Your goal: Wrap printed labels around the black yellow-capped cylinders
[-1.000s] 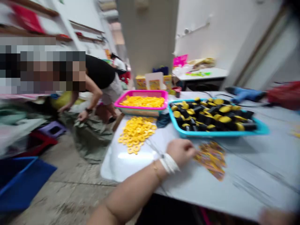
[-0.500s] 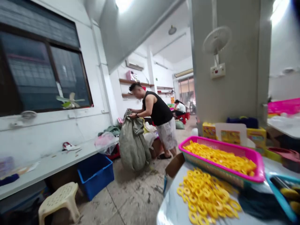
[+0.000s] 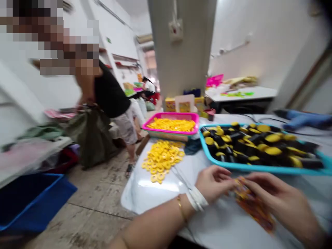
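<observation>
My left hand (image 3: 214, 182) and my right hand (image 3: 280, 200) meet over a pile of small orange and yellow printed pieces (image 3: 252, 204) on the pale table (image 3: 145, 186). Both hands have their fingers curled in a pinch at the pile's near end; motion blur hides exactly what they grip. Just behind them stands a teal tray (image 3: 259, 167) full of black parts with yellow caps. A loose heap of yellow rings (image 3: 163, 159) lies to the left, with a pink basket (image 3: 172, 119) of more yellow rings behind it.
A person in a black top (image 3: 109, 90) stands left of the table holding a grey-green sack (image 3: 90, 138). A blue crate (image 3: 28, 200) sits on the floor at lower left. A blue tool (image 3: 301, 119) lies at the table's far right. A pillar (image 3: 181, 48) rises behind.
The view swung up to the room and back down to the table. My right hand has come in to join the left at the printed pieces. The person with the sack now stands upright.
</observation>
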Available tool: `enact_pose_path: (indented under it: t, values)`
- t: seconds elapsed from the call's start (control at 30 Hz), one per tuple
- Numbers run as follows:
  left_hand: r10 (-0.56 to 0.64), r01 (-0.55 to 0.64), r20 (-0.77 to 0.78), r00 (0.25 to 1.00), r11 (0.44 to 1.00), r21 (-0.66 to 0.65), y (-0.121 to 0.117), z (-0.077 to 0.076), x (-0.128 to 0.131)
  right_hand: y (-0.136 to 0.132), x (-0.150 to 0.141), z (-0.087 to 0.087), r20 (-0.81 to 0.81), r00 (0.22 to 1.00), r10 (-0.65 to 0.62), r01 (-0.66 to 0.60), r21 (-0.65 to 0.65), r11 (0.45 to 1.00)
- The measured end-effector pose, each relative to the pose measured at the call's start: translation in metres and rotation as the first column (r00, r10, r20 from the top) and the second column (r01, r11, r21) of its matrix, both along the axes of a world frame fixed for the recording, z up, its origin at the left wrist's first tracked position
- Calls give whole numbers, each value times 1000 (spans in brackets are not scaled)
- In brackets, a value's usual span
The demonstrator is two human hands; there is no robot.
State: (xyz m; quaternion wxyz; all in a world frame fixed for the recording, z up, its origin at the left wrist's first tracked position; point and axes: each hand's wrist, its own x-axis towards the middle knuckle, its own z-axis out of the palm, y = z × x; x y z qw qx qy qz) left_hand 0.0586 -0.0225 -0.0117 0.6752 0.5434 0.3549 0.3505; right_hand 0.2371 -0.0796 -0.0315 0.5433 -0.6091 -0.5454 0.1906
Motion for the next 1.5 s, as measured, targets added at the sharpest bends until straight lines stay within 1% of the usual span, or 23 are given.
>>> enact_pose_path:
  t: [0.03, 0.07, 0.13, 0.17, 0.23, 0.33, 0.4, 0.47, 0.53, 0.57, 0.6, 0.63, 0.7, 0.77, 0.83, 0.9, 1.03, 1.13, 1.23, 1.27, 1.33, 1.43, 1.5]
  values:
    - [-31, 34, 43, 999, 998, -53, 8, -3, 1, -5, 0, 2, -66, 997, 40, -47, -104, 993]
    - [-51, 59, 79, 996, 993, -98, 14, -5, 2, -7, -3, 4, -139, 989, 49, -67, -131, 989]
    - [-64, 86, 120, 991, 979, -186, 21, -5, 0, -5, -9, 9, -196, 980, 21, -41, -94, 995]
    - [-47, 74, 132, 990, 975, -210, 22, -4, -2, -4, -12, 12, -214, 977, 11, -25, -63, 998]
    - [1, 36, 154, 988, 971, -237, 21, -1, -5, -2, -14, 15, -267, 964, 17, -33, -53, 998]
    - [4, 31, 167, 986, 978, -206, 16, 3, -7, -3, -10, 15, -398, 915, 65, -148, -180, 972]
    - [-48, 70, 148, 988, 987, -147, 14, 6, -7, -2, -5, 13, -481, 869, 121, -288, -292, 912]
    - [-103, 114, 124, 987, 990, -82, 12, 9, -7, -1, 0, 12, -563, 804, 189, -447, -364, 817]
    - [-142, 147, 123, 982, 989, -29, 12, 13, -8, 1, 1, 13, -634, 734, 245, -580, -397, 711]
    - [-163, 166, 133, 978, 986, -11, 11, 15, -9, 2, 0, 13, -652, 711, 264, -616, -395, 682]
    - [-179, 180, 142, 974, 984, 4, 11, 16, -9, 2, -1, 14, -653, 705, 277, -625, -387, 678]
    - [-180, 179, 146, 973, 984, 22, 11, 18, -9, 2, -3, 15, -642, 715, 278, -608, -374, 700]
    - [-107, 98, 128, 986, 992, 77, 10, 19, -9, 2, -8, 16, -603, 766, 223, -495, -333, 802]
    - [46, -58, 79, 996, 985, 163, 8, 21, -9, 0, -14, 16, -552, 824, 129, -333, -288, 898]
    - [168, -171, 34, 985, 949, 265, 3, 23, -10, -2, -18, 17, -491, 868, 69, -222, -261, 939]
    - [212, -196, 0, 977, 904, 379, -3, 26, -11, -4, -21, 19, -407, 912, 55, -163, -236, 958]
    - [246, -174, -52, 968, 803, 570, -14, 30, -12, -8, -26, 24, -240, 970, 28, -62, -135, 989]
    - [260, -168, -67, 963, 777, 606, -17, 29, -11, -9, -27, 24, -140, 990, 2, -13, -77, 997]
    - [312, -229, -29, 950, 754, 616, -17, 28, -11, -8, -26, 21, -76, 996, -46, 41, -61, 997]
    - [322, -242, -20, 946, 751, 614, -17, 27, -11, -8, -26, 19, -60, 997, -54, 51, -58, 997]
    - [305, -224, -36, 952, 768, 600, -16, 25, -10, -9, -26, 16, -15, 999, -43, 42, -39, 998]
    - [245, -152, -94, 965, 813, 562, -15, 21, -7, -10, -27, 12, 72, 997, 17, -18, 8, 1000]
    - [237, -143, -109, 965, 832, 536, -13, 19, -6, -10, -28, 10, 93, 993, 66, -69, 23, 997]
